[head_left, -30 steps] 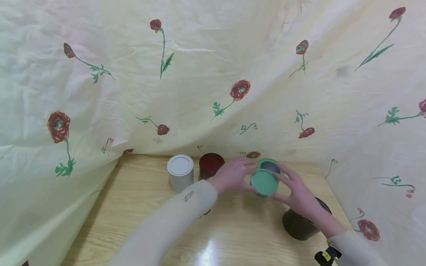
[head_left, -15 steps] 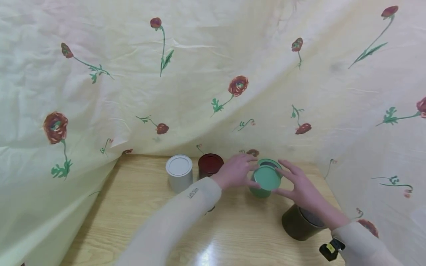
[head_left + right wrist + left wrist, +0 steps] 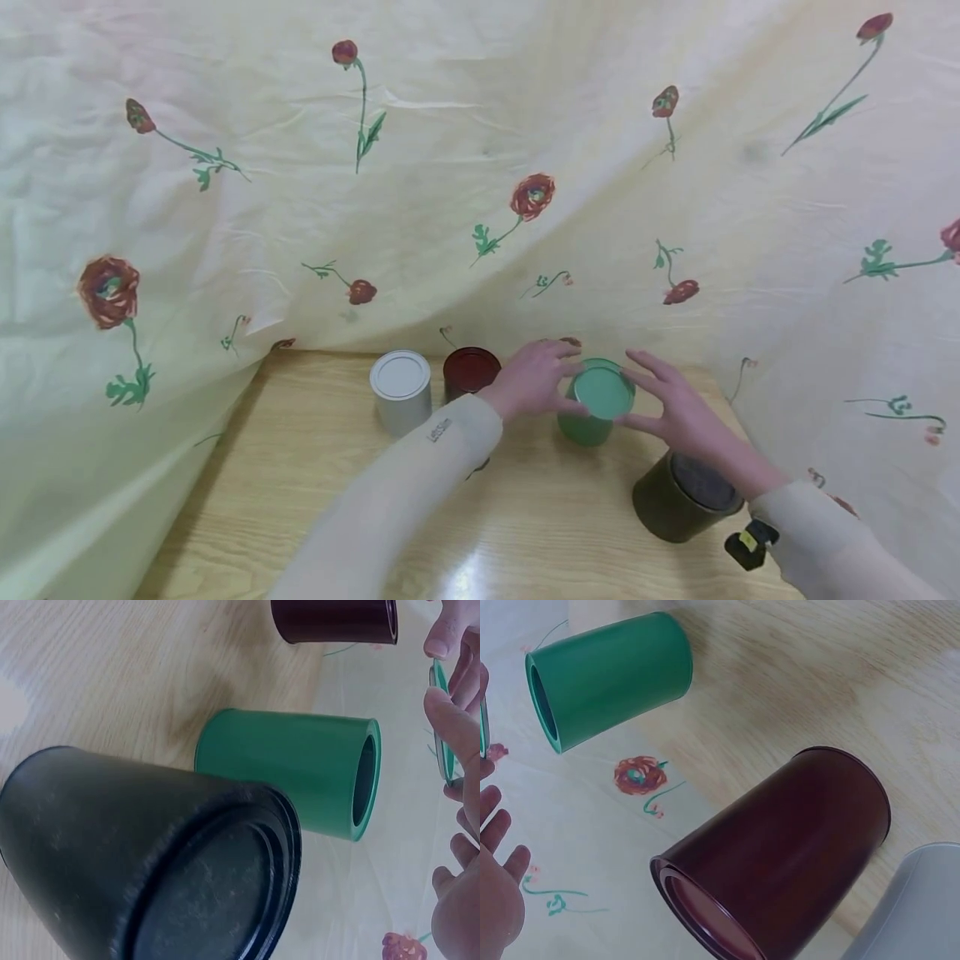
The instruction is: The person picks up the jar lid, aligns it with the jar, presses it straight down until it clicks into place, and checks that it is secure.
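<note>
Both hands hold a round green lid (image 3: 603, 393) by its edges, level over an uncovered green can (image 3: 585, 429). My left hand (image 3: 534, 379) grips the lid's left side, and my right hand (image 3: 678, 417) pinches it from the right with thumb and fingers. In the right wrist view the lid (image 3: 448, 761) stands apart from the can (image 3: 277, 757), whose dark opening faces it. From the left wrist, the same can (image 3: 615, 679) shows its hollow mouth, and only a sliver of the lid appears at the left edge.
A white can (image 3: 401, 392) and a dark red can (image 3: 471, 371), both lidded, stand at the back left. Under my right forearm is a lidded black can (image 3: 675, 500). Flowered cloth (image 3: 450, 150) hangs behind and beside the wooden table (image 3: 300, 467).
Both hands have moved the green lid up and slightly right in the head view. It now covers the can's opening from above, which showed behind it before.
</note>
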Motion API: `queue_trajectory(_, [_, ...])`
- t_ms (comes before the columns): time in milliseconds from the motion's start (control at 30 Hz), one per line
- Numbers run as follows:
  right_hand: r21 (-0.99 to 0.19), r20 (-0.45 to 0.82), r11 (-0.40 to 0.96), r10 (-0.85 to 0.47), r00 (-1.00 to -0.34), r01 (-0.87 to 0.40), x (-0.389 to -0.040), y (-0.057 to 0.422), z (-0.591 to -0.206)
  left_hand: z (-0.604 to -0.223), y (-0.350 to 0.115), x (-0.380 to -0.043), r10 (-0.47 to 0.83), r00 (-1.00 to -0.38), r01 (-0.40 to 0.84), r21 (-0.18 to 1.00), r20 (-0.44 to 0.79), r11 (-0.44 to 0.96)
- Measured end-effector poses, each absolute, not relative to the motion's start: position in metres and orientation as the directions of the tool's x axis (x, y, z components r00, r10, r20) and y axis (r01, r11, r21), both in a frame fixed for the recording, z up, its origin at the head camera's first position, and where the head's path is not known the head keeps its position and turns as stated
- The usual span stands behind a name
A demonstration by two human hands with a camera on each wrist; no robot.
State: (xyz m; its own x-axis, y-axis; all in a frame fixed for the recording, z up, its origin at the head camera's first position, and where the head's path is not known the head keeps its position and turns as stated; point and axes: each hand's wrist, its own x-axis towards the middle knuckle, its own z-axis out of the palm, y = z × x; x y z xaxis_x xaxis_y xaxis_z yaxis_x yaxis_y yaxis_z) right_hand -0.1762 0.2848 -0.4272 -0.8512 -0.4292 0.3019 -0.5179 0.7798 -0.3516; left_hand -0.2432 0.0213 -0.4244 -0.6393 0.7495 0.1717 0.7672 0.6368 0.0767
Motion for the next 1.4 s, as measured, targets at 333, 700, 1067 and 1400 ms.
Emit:
queue_trajectory(333, [-0.352,0.291,0.778,-0.437,-0.851,-0.520,-0.192,0.293,-0.421,-0.422,0.031,-0.258,0.736,-0.651,0.758,0.105,0.184,0.644])
queue_trajectory(700, [-0.338,0.273,0.788,-0.442,-0.854,-0.515,-0.211,0.299,-0.417,-0.427,0.040,-0.276,0.726,-0.664,0.747,0.117,0.177,0.654])
queue_trajectory(1067, [-0.358,0.191,0.806,-0.432,-0.882,-0.472,-0.226,0.300,-0.418,-0.430,0.044,-0.289,0.711,-0.690,0.723,0.154,0.132,0.673])
queue_trajectory(1400, [-0.364,0.158,0.809,-0.434,-0.887,-0.461,-0.240,0.303,-0.419,-0.437,0.048,-0.299,0.699,-0.701,0.712,0.188,0.142,0.676])
